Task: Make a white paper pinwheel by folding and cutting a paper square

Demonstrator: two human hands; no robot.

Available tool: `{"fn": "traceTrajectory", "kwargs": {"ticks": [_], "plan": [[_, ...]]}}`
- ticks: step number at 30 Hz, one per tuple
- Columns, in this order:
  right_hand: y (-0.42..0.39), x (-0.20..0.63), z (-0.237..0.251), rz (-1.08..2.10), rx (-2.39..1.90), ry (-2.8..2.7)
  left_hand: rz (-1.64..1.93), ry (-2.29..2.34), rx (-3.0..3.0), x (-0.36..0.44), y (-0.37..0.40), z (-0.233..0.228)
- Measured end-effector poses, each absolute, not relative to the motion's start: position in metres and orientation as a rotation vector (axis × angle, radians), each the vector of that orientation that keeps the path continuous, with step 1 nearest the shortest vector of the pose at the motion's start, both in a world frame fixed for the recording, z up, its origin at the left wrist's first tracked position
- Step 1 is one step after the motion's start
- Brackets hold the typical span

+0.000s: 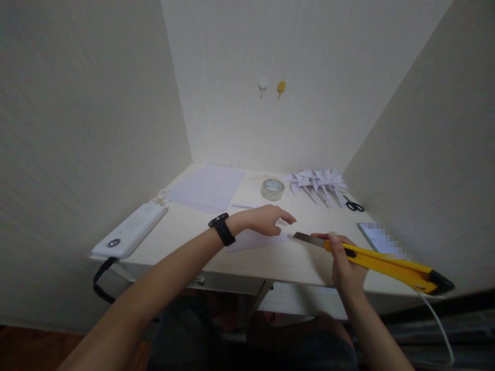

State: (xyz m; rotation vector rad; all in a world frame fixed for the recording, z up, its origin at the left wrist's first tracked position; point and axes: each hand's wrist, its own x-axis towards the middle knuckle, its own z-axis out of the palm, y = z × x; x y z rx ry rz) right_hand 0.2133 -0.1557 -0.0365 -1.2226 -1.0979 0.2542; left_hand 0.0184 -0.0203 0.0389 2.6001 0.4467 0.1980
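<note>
The right hand grips a yellow cutter, bare counter separating its blade from the front edge, while the empty left hand spreads loosely by the paper.

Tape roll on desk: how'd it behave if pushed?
The tape roll lies flat, so it should slide rather than roll. Its low, wide shape makes tipping unlikely. The thick wound band suggests it would feel fairly stiff.

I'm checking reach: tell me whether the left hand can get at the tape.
Probably yes: the left hand looks empty, and the tape lies just beyond it on the desk, with nothing visible blocking the way.
</note>
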Motion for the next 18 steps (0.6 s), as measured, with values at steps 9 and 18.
{"fn": "traceTrajectory", "kwargs": {"ticks": [9,18], "plan": [[-0.136,0.193,-0.021,0.721,-1.058,-1.112,0.339,0.494,2.031,0.011,-0.016,0.017],[-0.057,0.344,0.038,-0.054,-1.343,-1.020,0.556,0.594,1.660,-0.013,0.002,0.010]]}}
